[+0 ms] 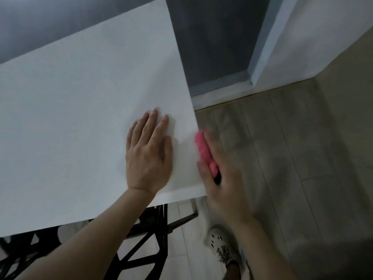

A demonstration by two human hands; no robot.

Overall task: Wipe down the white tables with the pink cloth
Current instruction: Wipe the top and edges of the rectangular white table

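**Two hands at the tabletop's right edge**

Both of my hands are near the front right corner of the white tabletop (pixel 80 118). My left hand (pixel 148 156) lies flat on it, palm down, fingers straight and slightly spread, the thumb alongside; it holds nothing. My forearm crosses the front edge to reach there.

My right hand (pixel 226 182) is just beside it, at the tabletop's right edge, and it is blurred. It grips the pink cloth (pixel 204 150), which is bunched into a long roll. My fingers curl over it from the right and my thumb closes on it from the left, near its lower end. The upper end of the cloth sticks out past my fingers. The cloth sits right at the edge, partly over the tabletop and partly over the floor (pixel 282 148). With the blur I cannot tell whether it touches the top surface or the side of the board.

A black frame (pixel 145 257) of angled struts shows below the front edge. The floor to the right is pale grey planks. My white shoe (pixel 222 247), with dark holes in it, stands on the floor below my right wrist. Beyond the tabletop's far right side is a dark grey panel (pixel 214 41) with pale trim, and a white wall (pixel 314 37) stands to the right of it.
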